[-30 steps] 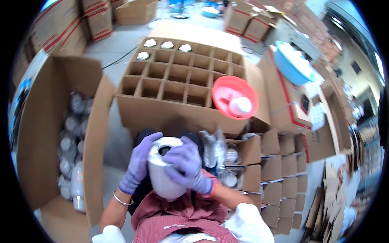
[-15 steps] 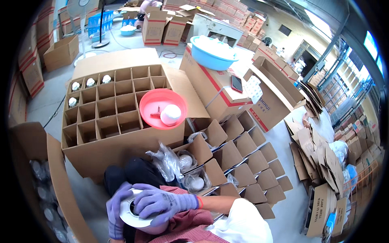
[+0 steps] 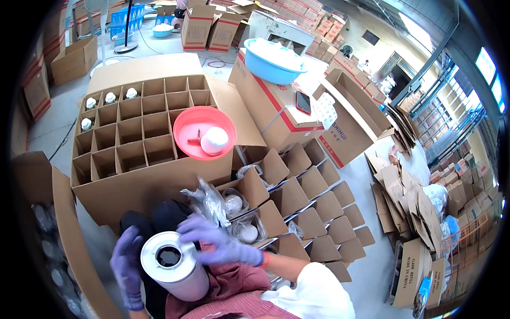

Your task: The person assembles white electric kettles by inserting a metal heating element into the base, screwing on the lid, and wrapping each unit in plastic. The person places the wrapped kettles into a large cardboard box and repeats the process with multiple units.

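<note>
Left grip (image 3: 126, 266) and right grip (image 3: 220, 243), fingers apart, beside a white cylinder (image 3: 183, 282), divided carton (image 3: 130, 189) ahead, pale floor (image 3: 58, 109) beyond.

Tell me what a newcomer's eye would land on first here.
Probably the bright red basin, on the right side of the divided carton. Next, the white container with a dark round opening, low in the picture between the purple-gloved left hand and right hand. Farther back, the blue tub heaped with white pieces stands out on another carton.
</note>
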Motion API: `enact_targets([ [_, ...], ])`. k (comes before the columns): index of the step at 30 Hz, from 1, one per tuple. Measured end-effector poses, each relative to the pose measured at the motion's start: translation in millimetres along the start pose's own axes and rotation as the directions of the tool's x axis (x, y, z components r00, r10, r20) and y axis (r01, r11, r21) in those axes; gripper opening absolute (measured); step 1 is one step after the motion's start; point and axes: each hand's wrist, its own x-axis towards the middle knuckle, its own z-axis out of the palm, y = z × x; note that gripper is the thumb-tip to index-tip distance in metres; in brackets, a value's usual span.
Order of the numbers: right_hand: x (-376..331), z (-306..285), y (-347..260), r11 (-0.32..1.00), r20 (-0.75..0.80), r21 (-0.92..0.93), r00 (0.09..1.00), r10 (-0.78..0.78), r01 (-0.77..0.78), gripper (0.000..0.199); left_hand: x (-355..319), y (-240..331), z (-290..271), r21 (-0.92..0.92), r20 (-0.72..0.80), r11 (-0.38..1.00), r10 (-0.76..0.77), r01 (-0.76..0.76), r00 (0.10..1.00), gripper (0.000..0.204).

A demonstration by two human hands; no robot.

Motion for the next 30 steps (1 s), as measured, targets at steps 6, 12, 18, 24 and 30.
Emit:
enact_targets([
  [6,-36.5,-36.0,30.3,0.817,-0.149,-0.194,0.839,0.523,-0.543,0.068,-20.0,12.5,-44.0,0.204,0.054,0.976,-0.086,0.074,0.995,0.082],
  [12,13.4,21.7,-2.6,0.989,0.045,0.008,0.988,0.146,-0.147,0.077,20.6,35.5,-4.0,0.497,0.702,0.716,0.001,-0.491,0.712,0.082],
  [18,95.6,20.1,1.6,0.960,-0.045,-0.250,0.990,-0.137,0.122,0.079,36.0,18.1,-5.9,-0.143,0.032,0.975,-0.164,0.167,0.986,0.074],
  [24,133.8,51.1,22.6,0.910,-0.066,0.311,0.949,0.309,-0.275,0.064,63.5,14.7,15.0,0.203,0.095,0.935,0.278,-0.292,0.956,0.066],
  [30,192.8,2.1,111.7,0.980,0.149,-0.200,0.988,0.031,-0.001,0.045,98.2,-21.0,7.1,0.902,0.197,0.294,0.370,-0.316,0.908,0.048],
])
